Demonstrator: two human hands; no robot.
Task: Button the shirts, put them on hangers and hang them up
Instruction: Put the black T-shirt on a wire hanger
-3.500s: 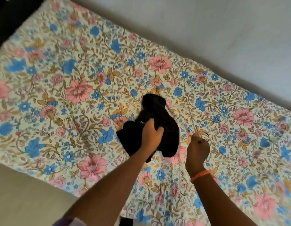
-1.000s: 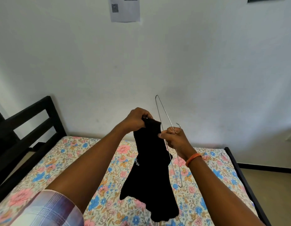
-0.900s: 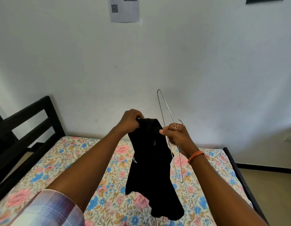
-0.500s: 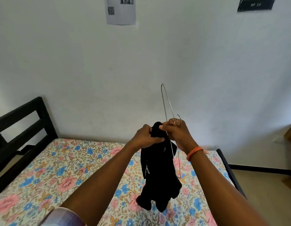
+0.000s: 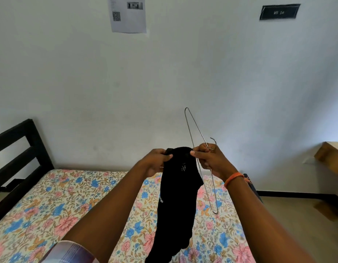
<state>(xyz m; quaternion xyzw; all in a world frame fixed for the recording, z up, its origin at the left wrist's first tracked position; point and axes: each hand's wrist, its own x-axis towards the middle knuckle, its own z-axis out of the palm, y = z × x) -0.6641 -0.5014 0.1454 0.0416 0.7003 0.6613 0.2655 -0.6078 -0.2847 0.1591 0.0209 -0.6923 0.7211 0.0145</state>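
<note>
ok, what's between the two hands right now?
Head view: the top of the black shirt, gripped by the left hand and pinched by the right hand, which also holds the wire hanger.

- dark wall plate (image 5: 279, 12), upper right: reads roughly "ws 14", blurred.
- paper sheet (image 5: 127, 14) on wall: qr code, text unreadable.
- black shirt (image 5: 178, 198): small white print, illegible.

A bed (image 5: 50, 202) with a floral sheet of pink and blue flowers fills the lower part of the view; its black headboard (image 5: 18, 149) stands at the left; a printed paper (image 5: 128, 15) and a dark sign (image 5: 279, 12) hang on the white wall (image 5: 164, 76); a wooden piece (image 5: 331, 158) shows at the right edge.
</note>
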